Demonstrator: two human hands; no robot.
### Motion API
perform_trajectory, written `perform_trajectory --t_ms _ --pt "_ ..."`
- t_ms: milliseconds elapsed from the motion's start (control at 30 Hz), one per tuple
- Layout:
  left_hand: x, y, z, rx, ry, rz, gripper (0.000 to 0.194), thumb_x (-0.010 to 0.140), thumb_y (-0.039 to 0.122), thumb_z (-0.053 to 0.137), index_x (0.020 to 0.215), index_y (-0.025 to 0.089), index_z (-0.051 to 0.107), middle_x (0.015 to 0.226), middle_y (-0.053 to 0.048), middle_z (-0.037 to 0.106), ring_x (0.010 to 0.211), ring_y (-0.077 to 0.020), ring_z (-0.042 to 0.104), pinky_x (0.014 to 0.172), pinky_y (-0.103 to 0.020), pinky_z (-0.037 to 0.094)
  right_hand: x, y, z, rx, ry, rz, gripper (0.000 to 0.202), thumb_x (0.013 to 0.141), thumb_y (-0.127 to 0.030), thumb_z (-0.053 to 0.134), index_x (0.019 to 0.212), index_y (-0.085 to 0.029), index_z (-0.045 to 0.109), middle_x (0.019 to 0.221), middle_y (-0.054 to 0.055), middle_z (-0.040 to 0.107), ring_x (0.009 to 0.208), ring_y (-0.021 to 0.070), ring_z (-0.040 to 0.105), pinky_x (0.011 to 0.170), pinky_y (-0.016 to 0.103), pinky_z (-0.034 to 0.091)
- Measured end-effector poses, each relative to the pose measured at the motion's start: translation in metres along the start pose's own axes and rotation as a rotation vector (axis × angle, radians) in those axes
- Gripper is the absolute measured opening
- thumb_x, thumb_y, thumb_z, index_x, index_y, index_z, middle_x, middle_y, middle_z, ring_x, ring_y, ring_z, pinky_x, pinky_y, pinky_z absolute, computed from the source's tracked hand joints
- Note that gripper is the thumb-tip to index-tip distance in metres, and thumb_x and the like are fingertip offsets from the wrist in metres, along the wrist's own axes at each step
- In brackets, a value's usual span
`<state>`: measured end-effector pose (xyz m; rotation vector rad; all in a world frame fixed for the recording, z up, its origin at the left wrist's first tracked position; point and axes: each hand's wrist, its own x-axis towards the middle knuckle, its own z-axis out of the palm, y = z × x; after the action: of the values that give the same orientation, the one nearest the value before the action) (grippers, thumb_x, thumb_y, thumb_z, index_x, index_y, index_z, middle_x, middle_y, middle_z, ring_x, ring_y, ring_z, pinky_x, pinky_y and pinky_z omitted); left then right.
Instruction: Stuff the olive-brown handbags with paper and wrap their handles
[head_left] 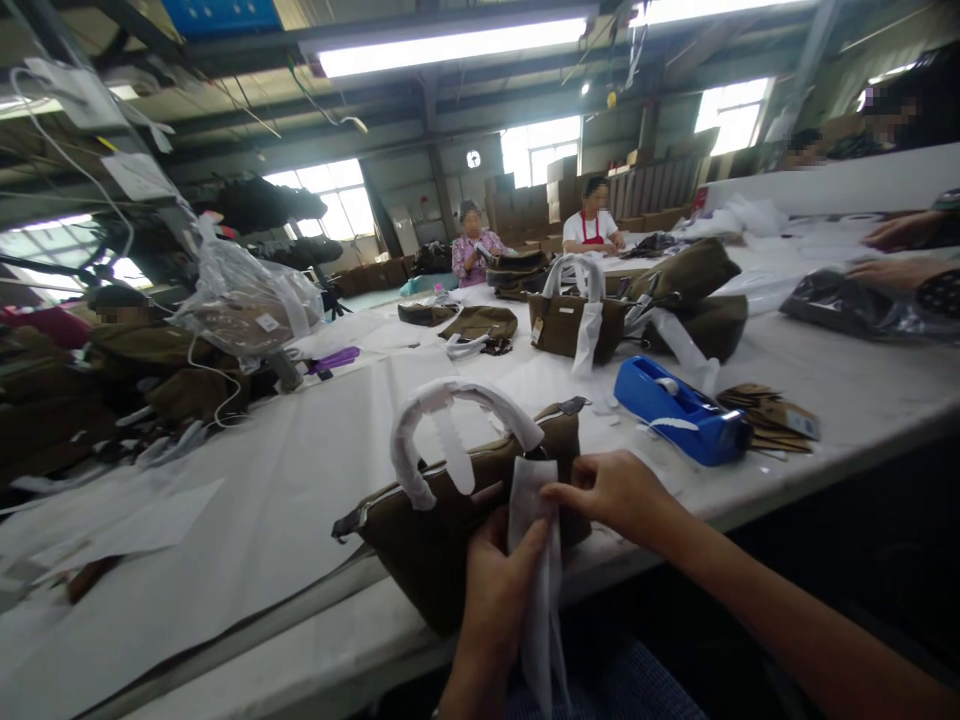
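An olive-brown handbag [420, 560] stands at the near edge of the table, its zipped top facing up. White wrapping covers its raised handle [405, 430]. A strip of white wrapping paper [534, 500] hangs down the bag's near side, below the handle's right end. My left hand [499, 575] grips the strip from the left, thumb over it. From the right, my right hand [611, 495] pinches the strip's edge between thumb and finger. Both hands are close against the bag, and the strip's loose lower end falls toward my lap.
A blue tape dispenser [675, 405] sits right of the bag, beside a pile of brown tags [769, 415]. Further back stand several olive bags, one a wrapped-handle handbag [577, 325]. Other people work around the table [315, 450]; a co-worker's hands touch a dark plastic-wrapped item [847, 305].
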<state>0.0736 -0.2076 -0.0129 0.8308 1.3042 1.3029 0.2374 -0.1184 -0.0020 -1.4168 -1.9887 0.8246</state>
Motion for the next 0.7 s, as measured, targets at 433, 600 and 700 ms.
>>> perform_trajectory --t_ms 433,600,700 --pt "0.005 -0.009 0.002 -0.247 -0.090 -0.142 0.046 0.073 0.038 0.089 0.108 0.011 0.075 0.076 -0.005 0.072 0.068 -0.0128 0.063 0.067 -0.021 0.051 -0.029 0.008 0.017 0.612 0.093 0.001 0.043 0.090 -0.057 0.063 0.106 -0.021 0.078 0.102 0.007 0.078 0.092 0.0233 0.071 0.086 0.033 0.056" --pt "0.005 -0.008 0.006 -0.279 -0.064 -0.132 0.045 0.072 0.035 0.089 0.107 0.011 0.075 0.085 -0.007 0.074 0.074 -0.0146 0.067 0.077 -0.024 0.054 -0.043 0.007 0.026 0.621 -0.082 -0.062 0.050 0.099 -0.058 0.050 0.107 -0.019 0.079 0.096 0.007 0.077 0.093 0.0253 0.070 0.086 0.035 0.055" --pt "0.006 -0.007 0.009 -0.312 -0.050 -0.139 0.046 0.072 0.037 0.089 0.106 0.011 0.073 0.089 -0.009 0.076 0.072 -0.0162 0.068 0.072 -0.026 0.055 -0.065 0.017 0.034 0.615 -0.035 0.031 0.052 0.097 -0.059 0.053 0.122 -0.018 0.073 0.111 0.009 0.074 0.103 0.0258 0.067 0.096 0.037 0.052"
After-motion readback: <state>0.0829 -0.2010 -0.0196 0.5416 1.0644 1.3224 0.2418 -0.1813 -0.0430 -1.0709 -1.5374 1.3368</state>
